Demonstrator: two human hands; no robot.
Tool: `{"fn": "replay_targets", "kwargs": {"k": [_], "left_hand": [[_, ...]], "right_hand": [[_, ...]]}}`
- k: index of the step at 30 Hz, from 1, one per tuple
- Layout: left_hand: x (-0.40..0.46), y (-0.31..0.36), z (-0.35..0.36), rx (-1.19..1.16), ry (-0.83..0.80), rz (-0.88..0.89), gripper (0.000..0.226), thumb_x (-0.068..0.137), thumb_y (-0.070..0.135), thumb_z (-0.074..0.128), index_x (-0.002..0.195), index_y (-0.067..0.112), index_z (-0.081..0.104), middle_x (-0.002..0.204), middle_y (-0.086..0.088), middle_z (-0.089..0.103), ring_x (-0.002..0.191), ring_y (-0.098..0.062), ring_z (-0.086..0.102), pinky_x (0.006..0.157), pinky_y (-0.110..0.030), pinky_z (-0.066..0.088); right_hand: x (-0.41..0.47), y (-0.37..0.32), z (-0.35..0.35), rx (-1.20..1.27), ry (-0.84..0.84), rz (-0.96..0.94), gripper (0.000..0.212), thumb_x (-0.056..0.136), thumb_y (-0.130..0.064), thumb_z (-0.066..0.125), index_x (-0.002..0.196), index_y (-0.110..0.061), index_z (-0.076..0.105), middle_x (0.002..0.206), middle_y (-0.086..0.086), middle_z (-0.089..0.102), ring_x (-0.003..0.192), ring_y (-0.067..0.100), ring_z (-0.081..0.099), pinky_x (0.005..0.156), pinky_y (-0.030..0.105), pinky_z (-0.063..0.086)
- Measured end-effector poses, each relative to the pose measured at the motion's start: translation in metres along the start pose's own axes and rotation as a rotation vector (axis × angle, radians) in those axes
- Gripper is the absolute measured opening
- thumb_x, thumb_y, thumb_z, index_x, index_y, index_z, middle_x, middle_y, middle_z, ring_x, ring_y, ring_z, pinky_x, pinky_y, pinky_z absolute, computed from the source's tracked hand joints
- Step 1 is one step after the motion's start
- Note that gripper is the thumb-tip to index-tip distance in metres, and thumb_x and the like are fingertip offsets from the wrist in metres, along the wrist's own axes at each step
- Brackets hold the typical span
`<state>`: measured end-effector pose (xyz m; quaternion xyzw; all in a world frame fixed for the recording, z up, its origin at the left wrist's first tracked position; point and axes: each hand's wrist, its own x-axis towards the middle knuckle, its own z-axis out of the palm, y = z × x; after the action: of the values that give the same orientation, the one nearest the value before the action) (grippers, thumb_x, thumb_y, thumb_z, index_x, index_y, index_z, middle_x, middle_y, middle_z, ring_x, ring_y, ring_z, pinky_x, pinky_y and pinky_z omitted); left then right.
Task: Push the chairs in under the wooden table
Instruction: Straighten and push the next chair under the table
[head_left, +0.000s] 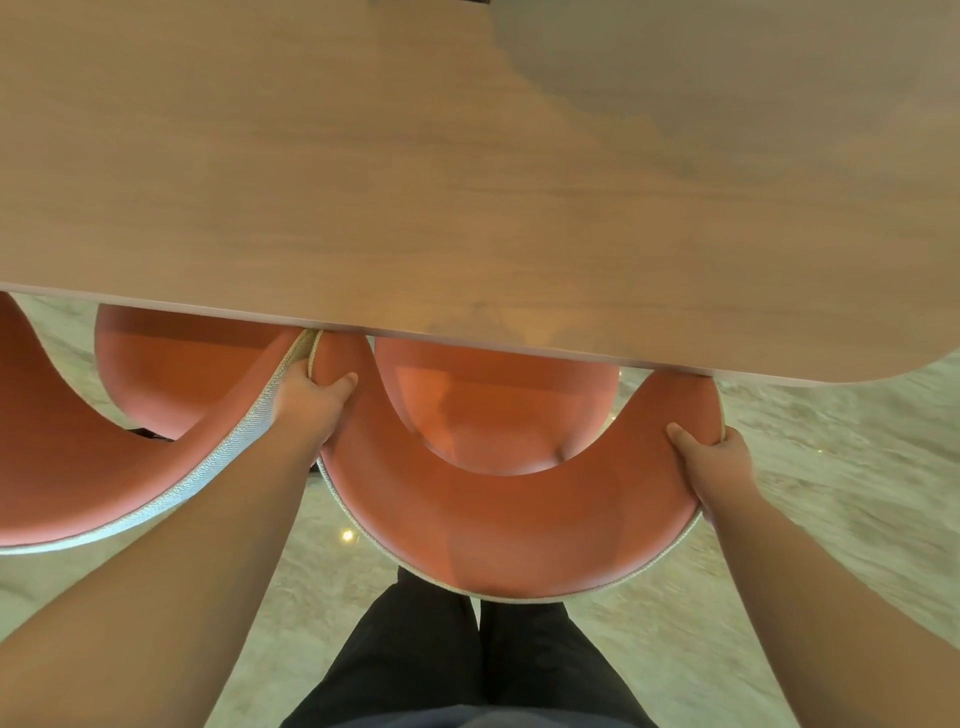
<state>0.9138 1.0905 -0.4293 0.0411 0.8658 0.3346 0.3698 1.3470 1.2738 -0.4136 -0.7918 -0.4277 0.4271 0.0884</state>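
**Both hands grip the curved back of a chair at the table edge**

The broad light-wood table fills the view from nine to three o'clock. Beneath its near edge sits the round-seated, salmon-pink upholstered chair with a crescent backrest, its seat partly under the top. A second matching pink chair stands just beside it at nine o'clock. The left hand is clamped around the backrest's ten o'clock tip; the right hand is wrapped on its two o'clock tip.
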Motion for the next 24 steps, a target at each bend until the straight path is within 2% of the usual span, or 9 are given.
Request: {"fn": "replay_targets", "kwargs": {"k": [4,8,10,12,16,18,20,22,24], "left_hand": [[-0.018,-0.004,-0.007,-0.046,-0.057,0.007,0.043,0.092,0.026,0.068,0.133,0.02,0.055,0.106,-0.002,0.067,0.095,-0.029,0.067,0.085,-0.046,0.057],[-0.042,0.002,-0.022,-0.009,-0.093,0.011,0.042,0.093,0.018,0.058,0.135,0.021,0.054,0.11,-0.001,0.065,0.101,-0.03,0.063,0.086,-0.044,0.054],[-0.055,0.006,-0.036,0.001,-0.083,-0.006,0.053,0.092,0.017,0.056,0.145,0.019,0.052,0.12,-0.003,0.062,0.104,-0.03,0.064,0.092,-0.047,0.056],[-0.07,0.007,-0.055,-0.037,-0.092,-0.009,0.05,0.089,0.016,0.057,0.139,0.021,0.058,0.122,-0.004,0.066,0.104,-0.028,0.068,0.092,-0.047,0.058],[-0.107,0.011,-0.089,-0.157,-0.203,0.054,0.026,0.09,0.01,0.057,0.111,0.022,0.067,0.109,-0.005,0.076,0.095,-0.019,0.077,0.088,-0.042,0.062],[-0.128,0.015,-0.102,-0.163,-0.208,0.107,0.029,0.095,0.003,0.049,0.109,0.021,0.067,0.101,-0.001,0.078,0.088,-0.012,0.078,0.079,-0.034,0.064],[-0.15,0.015,-0.113,-0.182,-0.204,0.143,0.028,0.098,0.002,0.048,0.109,0.018,0.067,0.095,0.001,0.079,0.085,-0.012,0.078,0.072,-0.029,0.064],[-0.175,0.009,-0.122,-0.216,-0.21,0.162,0.023,0.098,0.003,0.052,0.108,0.017,0.068,0.091,0.0,0.081,0.084,-0.013,0.078,0.073,-0.03,0.064],[-0.201,0.001,-0.129,-0.238,-0.223,0.206,0.019,0.096,0.008,0.057,0.105,0.018,0.07,0.09,0.001,0.081,0.085,-0.014,0.078,0.076,-0.033,0.063]], "right_hand": [[-0.022,-0.004,0.001,0.03,0.027,0.006,0.038,0.086,-0.031,0.071,0.117,-0.017,0.054,0.111,0.01,0.067,0.089,0.029,0.063,0.084,0.05,0.055],[-0.057,-0.007,-0.004,0.039,0.066,0.025,0.065,0.087,-0.021,0.061,0.15,-0.017,0.043,0.128,0.009,0.062,0.102,0.032,0.06,0.093,0.051,0.053],[-0.08,-0.01,-0.007,0.072,0.1,0.018,0.067,0.087,-0.018,0.055,0.153,-0.02,0.042,0.137,0.007,0.06,0.106,0.029,0.058,0.091,0.048,0.052],[-0.104,-0.01,-0.01,0.134,0.128,-0.003,0.064,0.086,-0.016,0.051,0.149,-0.025,0.047,0.141,0.002,0.06,0.108,0.026,0.06,0.088,0.045,0.052],[-0.152,-0.012,-0.016,0.293,0.079,-0.062,0.046,0.087,-0.014,0.05,0.128,-0.03,0.057,0.116,-0.004,0.072,0.093,0.019,0.069,0.085,0.042,0.059],[-0.175,-0.013,-0.015,0.387,0.0,-0.113,0.038,0.091,-0.007,0.053,0.123,-0.025,0.059,0.106,-0.002,0.075,0.085,0.014,0.071,0.075,0.033,0.057],[-0.201,-0.015,-0.014,0.407,-0.082,-0.163,0.033,0.092,-0.003,0.056,0.117,-0.022,0.063,0.098,-0.001,0.076,0.084,0.014,0.074,0.071,0.03,0.057],[-0.226,-0.013,-0.014,0.399,-0.152,-0.2,0.031,0.091,-0.001,0.054,0.11,-0.022,0.066,0.09,0.002,0.078,0.079,0.015,0.075,0.069,0.029,0.056],[-0.25,-0.01,-0.015,0.422,-0.228,-0.228,0.031,0.093,0.001,0.049,0.114,-0.015,0.065,0.09,0.009,0.077,0.076,0.017,0.073,0.069,0.027,0.057]]}}
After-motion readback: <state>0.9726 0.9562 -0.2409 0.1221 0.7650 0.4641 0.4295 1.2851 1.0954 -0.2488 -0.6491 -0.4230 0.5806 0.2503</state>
